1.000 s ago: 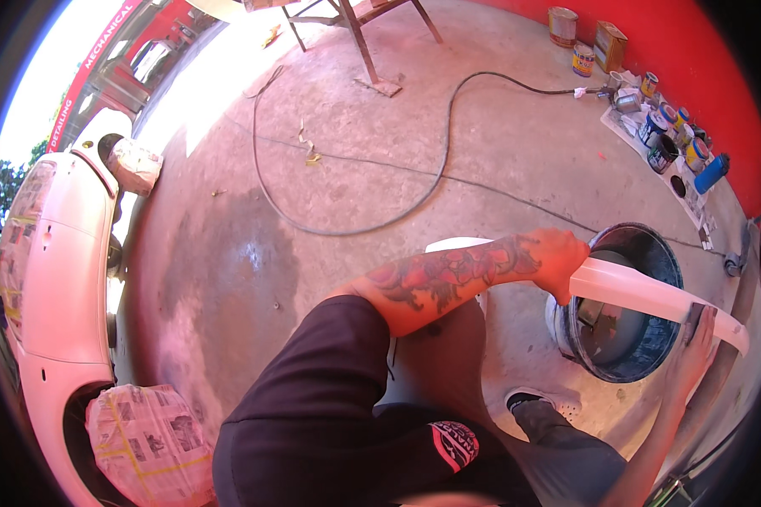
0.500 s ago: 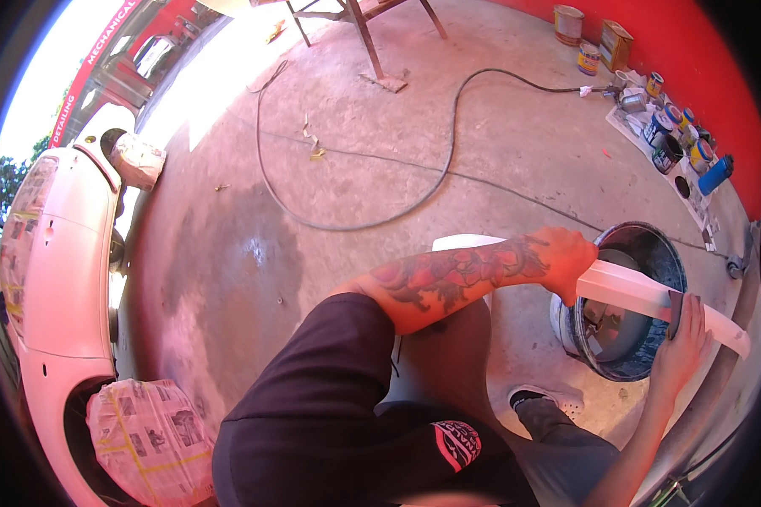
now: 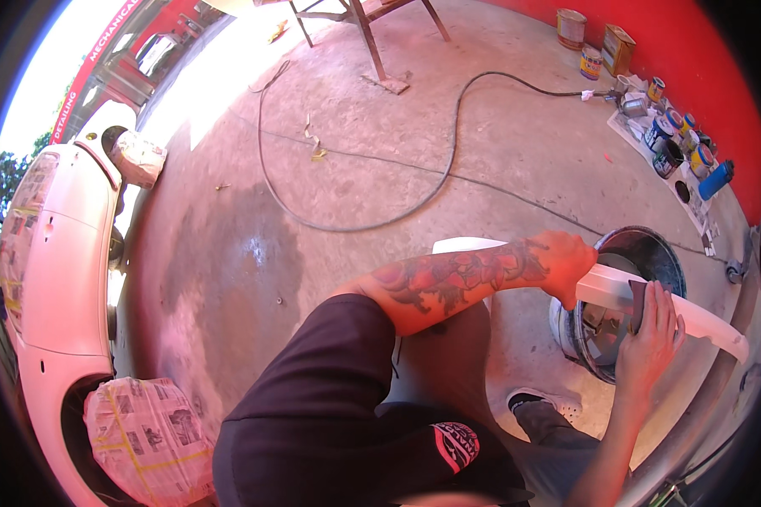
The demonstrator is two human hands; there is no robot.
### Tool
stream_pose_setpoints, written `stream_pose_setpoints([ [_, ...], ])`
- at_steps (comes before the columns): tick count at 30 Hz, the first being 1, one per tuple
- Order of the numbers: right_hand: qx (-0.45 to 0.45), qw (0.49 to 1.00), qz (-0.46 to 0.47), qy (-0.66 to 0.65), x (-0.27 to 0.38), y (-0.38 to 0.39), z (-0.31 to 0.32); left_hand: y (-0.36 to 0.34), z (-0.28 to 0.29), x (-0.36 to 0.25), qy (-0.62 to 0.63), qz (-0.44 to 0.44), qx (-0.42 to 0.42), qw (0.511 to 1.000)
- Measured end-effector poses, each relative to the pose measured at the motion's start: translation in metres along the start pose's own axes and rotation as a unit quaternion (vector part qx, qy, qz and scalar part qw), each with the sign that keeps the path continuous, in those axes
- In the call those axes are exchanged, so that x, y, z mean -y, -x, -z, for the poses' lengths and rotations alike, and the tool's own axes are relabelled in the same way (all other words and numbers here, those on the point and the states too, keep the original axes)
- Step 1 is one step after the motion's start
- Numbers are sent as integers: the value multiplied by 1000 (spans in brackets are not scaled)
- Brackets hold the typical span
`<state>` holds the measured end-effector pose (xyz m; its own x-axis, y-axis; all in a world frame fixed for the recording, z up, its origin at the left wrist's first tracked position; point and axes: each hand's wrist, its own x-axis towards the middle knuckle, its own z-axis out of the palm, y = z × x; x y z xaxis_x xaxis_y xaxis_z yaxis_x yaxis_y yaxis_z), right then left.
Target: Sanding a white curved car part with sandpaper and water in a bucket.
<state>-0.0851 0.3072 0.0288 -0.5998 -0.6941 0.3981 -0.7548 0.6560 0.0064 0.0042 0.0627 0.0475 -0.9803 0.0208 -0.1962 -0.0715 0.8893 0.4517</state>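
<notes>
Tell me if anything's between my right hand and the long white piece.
Yes: a dark sheet appears to lie between your right hand and the long white piece, showing on the hand's left side. Nothing else visible stands in the way.

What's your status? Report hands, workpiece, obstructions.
Left hand gripping white strip. Right hand has dark pad against strip. Strip crosses above bucket. Nothing visibly blocking either hand.
</notes>
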Motion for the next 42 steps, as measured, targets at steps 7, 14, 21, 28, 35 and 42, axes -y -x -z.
stream_pose_setpoints([
  [7,-44,988,88,-116,60,-9,-1,7,1,6,22,-5,-13,1000],
  [14,-67,985,30,-154,54,-8,-2,4,0,2,-1,1,-13,1000],
  [21,-78,989,45,-118,33,-3,-4,3,-3,6,17,-3,-14,1000],
  [28,-44,994,36,-97,62,-1,-4,4,-1,7,6,-6,-10,1000],
  [35,-50,998,-29,-14,-57,12,-11,-6,-1,0,34,-19,-1,999],
  [42,-14,999,-12,-43,-9,0,-1,15,8,9,37,34,19,999],
])
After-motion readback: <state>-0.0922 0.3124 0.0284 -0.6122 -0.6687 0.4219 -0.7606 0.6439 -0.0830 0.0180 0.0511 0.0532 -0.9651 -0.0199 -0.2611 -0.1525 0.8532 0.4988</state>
